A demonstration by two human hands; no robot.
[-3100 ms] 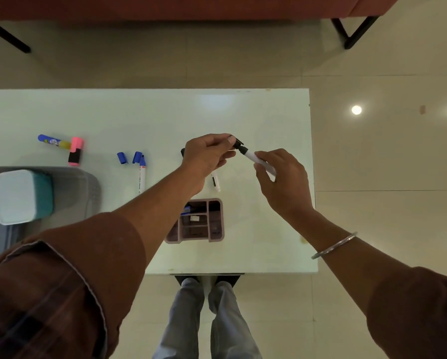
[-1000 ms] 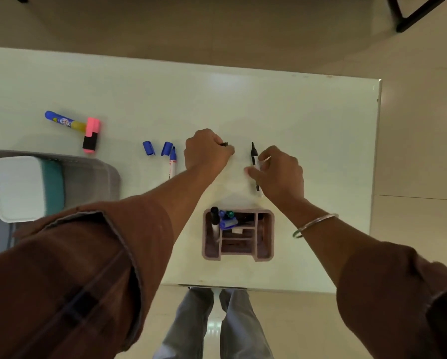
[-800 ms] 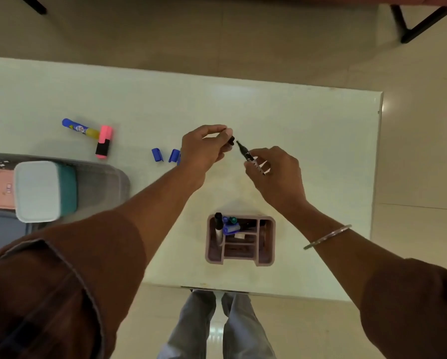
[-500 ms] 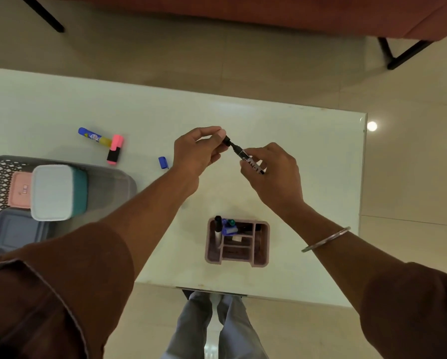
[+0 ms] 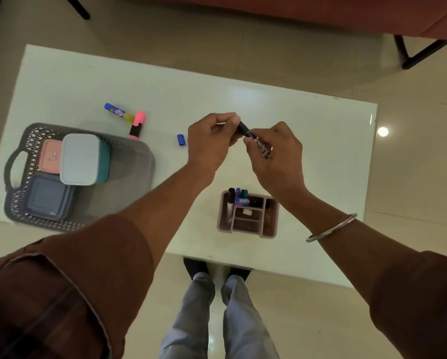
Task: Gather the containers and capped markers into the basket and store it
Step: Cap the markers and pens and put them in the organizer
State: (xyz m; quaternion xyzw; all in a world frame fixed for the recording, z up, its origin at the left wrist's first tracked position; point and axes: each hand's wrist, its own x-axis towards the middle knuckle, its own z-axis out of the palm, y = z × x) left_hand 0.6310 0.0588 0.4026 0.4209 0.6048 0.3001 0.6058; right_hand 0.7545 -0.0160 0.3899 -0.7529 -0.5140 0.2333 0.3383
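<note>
Above the white table [image 5: 320,141], both hands meet on a black marker [image 5: 254,141]. My right hand [image 5: 275,154] grips its barrel. My left hand [image 5: 212,141] pinches the black cap [image 5: 242,128], which sits on the marker's tip. A pink pen holder [image 5: 248,216] near the front edge holds three capped markers. At the left a grey basket [image 5: 129,177] contains a white-lidded teal container [image 5: 81,159], a pink one [image 5: 52,155] and a grey-blue one [image 5: 47,196]. A blue-yellow marker [image 5: 118,112], a pink highlighter [image 5: 137,124] and a loose blue cap [image 5: 181,139] lie on the table.
The table's right edge runs near x 1500, with tiled floor beyond it. A red sofa [image 5: 372,14] with black legs stands at the far side. My legs and shoes show below the front edge.
Both hands picked a black marker and its cap off the table, lifted them and brought them together; the cap now sits on the tip. The view has shifted right, showing the whole basket.
</note>
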